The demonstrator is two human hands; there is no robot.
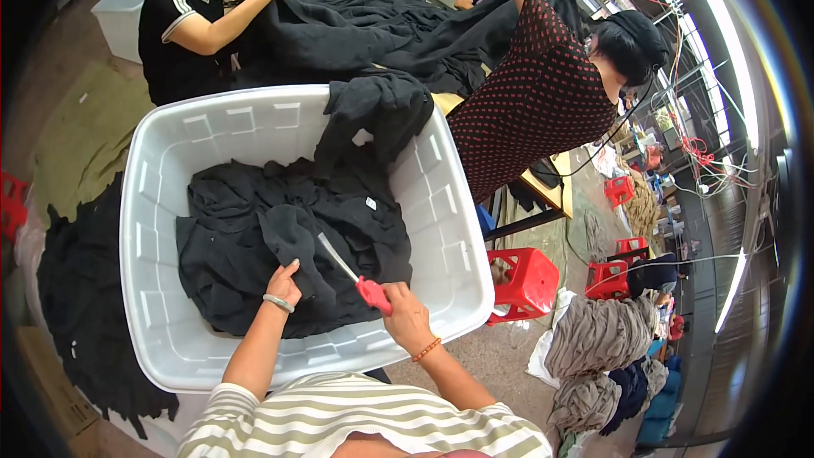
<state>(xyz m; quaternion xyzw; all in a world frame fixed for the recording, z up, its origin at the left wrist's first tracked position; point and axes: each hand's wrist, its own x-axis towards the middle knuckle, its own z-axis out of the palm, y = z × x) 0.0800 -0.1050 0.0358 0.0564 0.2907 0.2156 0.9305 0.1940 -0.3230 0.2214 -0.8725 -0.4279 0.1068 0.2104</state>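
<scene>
Inside a large white plastic bin [458, 280], crumpled black cloth [229, 246] lies in a heap. My left hand [284, 287] is at the near part of the heap, closed on a fold of the black cloth with its thumb on top; some of its fingers are hidden. To its right, my right hand [405, 318] grips red-handled scissors [371, 293]. Their long pale blades point up and left, over the cloth. A small white tag [370, 203] shows on the heap. More black cloth [377, 114] drapes over the bin's far right rim.
Beyond the bin, two people [191, 25] [543, 93] handle dark fabric [365, 30] on a table. Red stools [526, 282] stand at the right, near grey fabric bundles [598, 335]. A black fabric pile [80, 288] lies left of the bin.
</scene>
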